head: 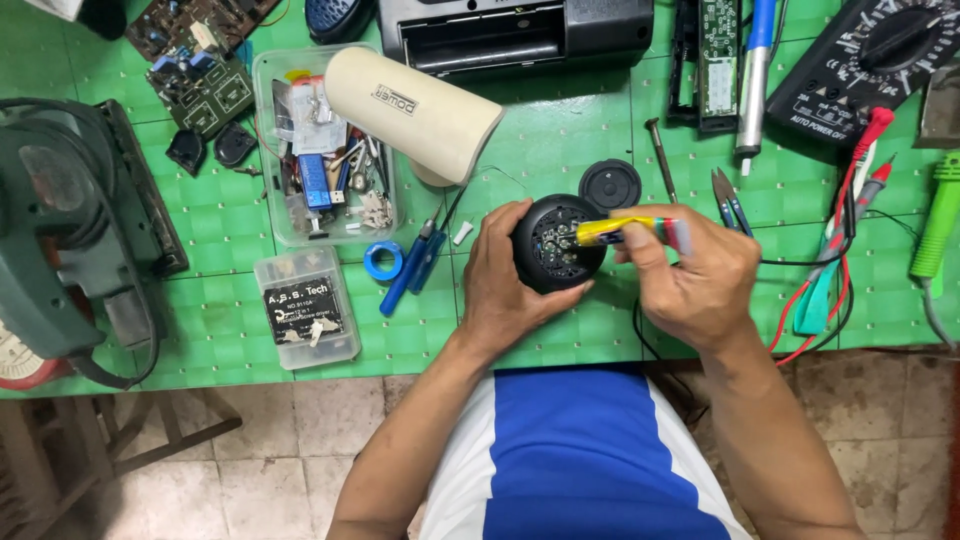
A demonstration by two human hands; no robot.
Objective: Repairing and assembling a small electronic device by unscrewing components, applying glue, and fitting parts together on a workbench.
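My left hand [505, 285] grips the round black speaker [553, 245]; my right hand [690, 275] clamps a yellow screwdriver [625, 230], tip inside it.

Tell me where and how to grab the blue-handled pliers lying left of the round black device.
Grip the blue-handled pliers around both handles at mid-length, coming from above. They lie flat and slanted on the green table, handles together, with free space beside them; the blue tape roll sits just left.

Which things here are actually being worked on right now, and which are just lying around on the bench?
In use:
left hand gripping the round black device
right hand holding the yellow-handled screwdriver at its open side

Lying about:
black multimeter
clear parts box
blue tape roll
round black cover
green soldering iron
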